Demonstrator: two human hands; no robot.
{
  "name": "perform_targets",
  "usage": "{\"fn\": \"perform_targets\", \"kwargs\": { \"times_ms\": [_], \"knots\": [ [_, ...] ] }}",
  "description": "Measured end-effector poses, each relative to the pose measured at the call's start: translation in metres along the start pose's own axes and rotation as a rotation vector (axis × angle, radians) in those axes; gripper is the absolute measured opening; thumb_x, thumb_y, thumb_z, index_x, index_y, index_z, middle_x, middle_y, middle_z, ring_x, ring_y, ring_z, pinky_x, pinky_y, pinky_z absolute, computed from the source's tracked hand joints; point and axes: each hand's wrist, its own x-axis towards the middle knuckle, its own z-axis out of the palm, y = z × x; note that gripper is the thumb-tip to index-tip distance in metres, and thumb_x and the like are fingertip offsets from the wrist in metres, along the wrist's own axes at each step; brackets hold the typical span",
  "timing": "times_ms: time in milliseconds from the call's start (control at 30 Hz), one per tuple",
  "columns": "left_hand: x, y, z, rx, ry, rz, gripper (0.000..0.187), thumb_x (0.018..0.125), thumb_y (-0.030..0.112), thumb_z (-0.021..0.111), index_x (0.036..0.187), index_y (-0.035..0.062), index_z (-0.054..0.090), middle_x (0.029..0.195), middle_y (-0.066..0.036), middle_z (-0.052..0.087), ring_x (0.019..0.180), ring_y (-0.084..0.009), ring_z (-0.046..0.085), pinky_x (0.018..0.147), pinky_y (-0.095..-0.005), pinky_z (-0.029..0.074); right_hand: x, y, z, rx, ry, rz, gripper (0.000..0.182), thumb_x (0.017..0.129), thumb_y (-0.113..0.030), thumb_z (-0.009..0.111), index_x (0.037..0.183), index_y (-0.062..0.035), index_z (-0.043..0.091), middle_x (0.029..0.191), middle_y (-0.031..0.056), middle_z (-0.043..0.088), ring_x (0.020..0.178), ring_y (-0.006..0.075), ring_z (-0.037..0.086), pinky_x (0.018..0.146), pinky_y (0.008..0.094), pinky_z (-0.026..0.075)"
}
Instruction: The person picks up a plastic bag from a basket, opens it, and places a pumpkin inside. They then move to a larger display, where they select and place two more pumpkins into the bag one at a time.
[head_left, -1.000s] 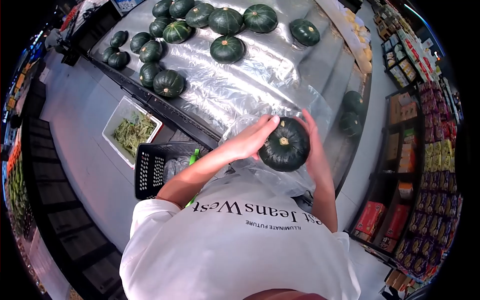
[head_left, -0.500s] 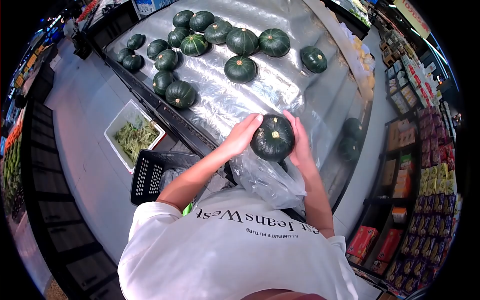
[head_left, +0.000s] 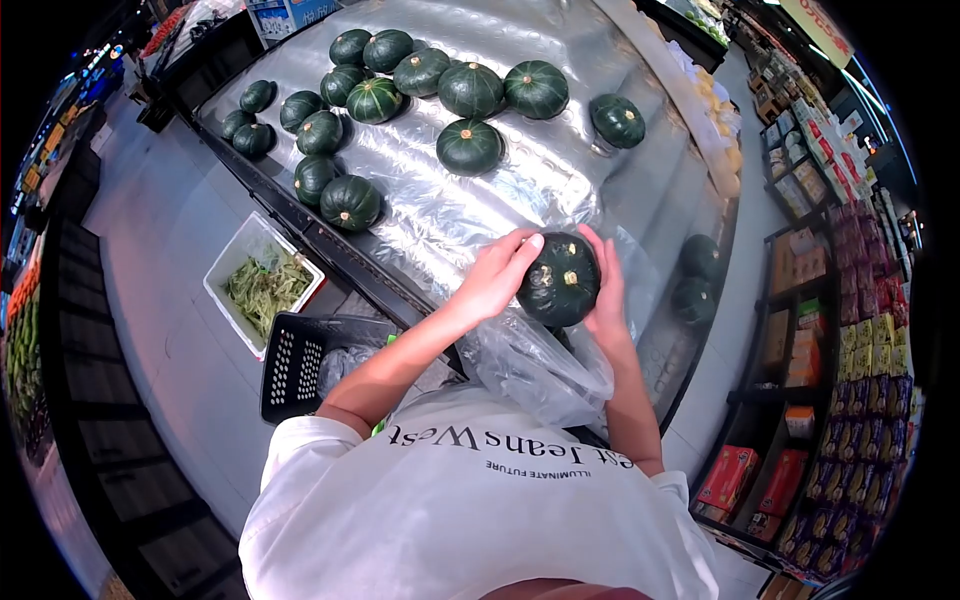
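The person holds a dark green squash (head_left: 559,280) between both hands above the near edge of the foil-lined counter (head_left: 480,215). The left hand (head_left: 497,275) cups the squash's left side, fingers curled over its top; the right hand (head_left: 607,290) presses flat against its right side. A clear plastic bag (head_left: 535,365) hangs just below the squash, touching both hands. More squashes (head_left: 470,146) lie on the counter beyond the held squash, well apart from it. Left of the squash and lower, beside the counter, stands a black basket (head_left: 300,360), with a white tray (head_left: 262,280) of greens just past it.
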Motion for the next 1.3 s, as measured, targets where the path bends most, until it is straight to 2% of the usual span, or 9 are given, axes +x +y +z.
{"fn": "perform_targets", "kwargs": {
  "times_ms": [33, 167, 433, 733, 800, 933, 1000, 1067, 1300],
  "knots": [
    [0.007, -0.008, 0.003, 0.094, -0.02, 0.068, 0.049, 0.096, 0.042, 0.034, 0.119, 0.0026, 0.052, 0.098, -0.012, 0.061, 0.085, -0.0148, 0.057, 0.074, -0.0267, 0.045, -0.001, -0.003, -0.003, 0.003, 0.014, -0.017, 0.053, 0.097, -0.042, 0.034, 0.133, -0.0044, 0.037, 0.118, 0.0116, 0.053, 0.107, 0.0184, 0.054, 0.092, 0.0321, 0.044],
    [0.016, -0.011, 0.005, -0.382, -0.322, -0.406, 0.058, 0.094, 0.055, 0.028, 0.122, 0.0083, 0.048, 0.079, -0.003, 0.054, 0.056, -0.0052, 0.045, 0.046, -0.0195, 0.033, -0.009, -0.012, -0.008, -0.039, 0.048, 0.054, 0.055, 0.095, -0.045, 0.035, 0.133, -0.0051, 0.039, 0.117, 0.0119, 0.054, 0.105, 0.0191, 0.055, 0.092, 0.0313, 0.044],
    [-0.004, -0.023, -0.027, -0.272, -0.456, -0.399, 0.071, 0.092, 0.061, 0.022, 0.139, 0.008, 0.025, 0.109, -0.008, 0.055, 0.076, -0.0112, 0.057, 0.047, -0.0232, 0.043, 0.006, -0.009, 0.009, -0.38, -0.162, 0.146, 0.053, 0.096, -0.041, 0.037, 0.138, -0.0098, 0.033, 0.12, 0.0115, 0.053, 0.109, 0.0176, 0.052, 0.094, 0.0296, 0.041],
    [-0.01, -0.013, -0.05, -0.326, -0.209, -0.386, 0.076, 0.089, 0.064, 0.024, 0.135, 0.0047, 0.033, 0.105, -0.011, 0.055, 0.07, -0.0134, 0.057, 0.047, -0.0244, 0.044, 0.032, 0.011, 0.038, -0.26, -0.218, 0.144, 0.055, 0.094, -0.038, 0.045, 0.134, -0.0007, 0.036, 0.132, 0.0084, 0.042, 0.122, 0.016, 0.04, 0.101, 0.0281, 0.031],
    [0.004, -0.012, -0.053, -0.271, -0.169, -0.345, 0.076, 0.088, 0.065, 0.023, 0.134, 0.0048, 0.037, 0.101, -0.01, 0.055, 0.067, -0.0126, 0.056, 0.046, -0.0233, 0.041, 0.043, 0.014, 0.035, -0.194, -0.188, 0.093, 0.048, 0.096, -0.039, 0.04, 0.13, -0.0043, 0.042, 0.117, 0.0088, 0.052, 0.107, 0.0156, 0.051, 0.094, 0.0287, 0.039],
    [0.039, 0.002, -0.04, -0.247, 0.029, -0.272, 0.074, 0.088, 0.065, 0.026, 0.13, 0.0058, 0.044, 0.102, -0.008, 0.055, 0.064, -0.0077, 0.042, 0.052, -0.0215, 0.028, 0.063, 0.011, 0.034, -0.185, 0.058, -0.192, 0.041, 0.093, -0.033, 0.047, 0.121, -0.0033, 0.05, 0.117, 0.005, 0.051, 0.111, 0.0137, 0.045, 0.098, 0.0279, 0.032],
    [0.055, 0.01, -0.029, -0.288, 0.05, -0.216, 0.071, 0.089, 0.062, 0.028, 0.127, 0.0044, 0.047, 0.115, -0.009, 0.055, 0.091, -0.0137, 0.054, 0.077, -0.026, 0.041, 0.067, 0.001, 0.038, -0.284, 0.168, -0.356, 0.045, 0.093, -0.036, 0.046, 0.122, -0.0019, 0.049, 0.116, 0.0073, 0.051, 0.111, 0.0157, 0.045, 0.098, 0.0282, 0.032],
    [0.079, -0.001, -0.018, -0.295, -0.019, -0.093, 0.065, 0.092, 0.056, 0.03, 0.124, 0.0025, 0.049, 0.116, -0.009, 0.055, 0.107, -0.0171, 0.051, 0.093, -0.0286, 0.037, 0.072, -0.009, 0.033, -0.25, 0.155, -0.413, 0.048, 0.093, -0.038, 0.045, 0.123, -0.0011, 0.046, 0.115, 0.0091, 0.052, 0.111, 0.0178, 0.046, 0.098, 0.0283, 0.032],
    [0.112, -0.02, 0.022, 0.093, 0.14, 0.087, 0.053, 0.092, 0.046, 0.037, 0.117, 0.0019, 0.054, 0.111, -0.021, 0.058, 0.109, -0.0337, 0.052, 0.094, -0.0359, 0.037, 0.096, -0.019, -0.004, -0.576, 0.293, -0.598, 0.049, 0.096, -0.037, 0.038, 0.13, -0.0017, 0.038, 0.129, 0.0157, 0.047, 0.119, 0.0222, 0.043, 0.102, 0.0308, 0.029]
  ]
}}
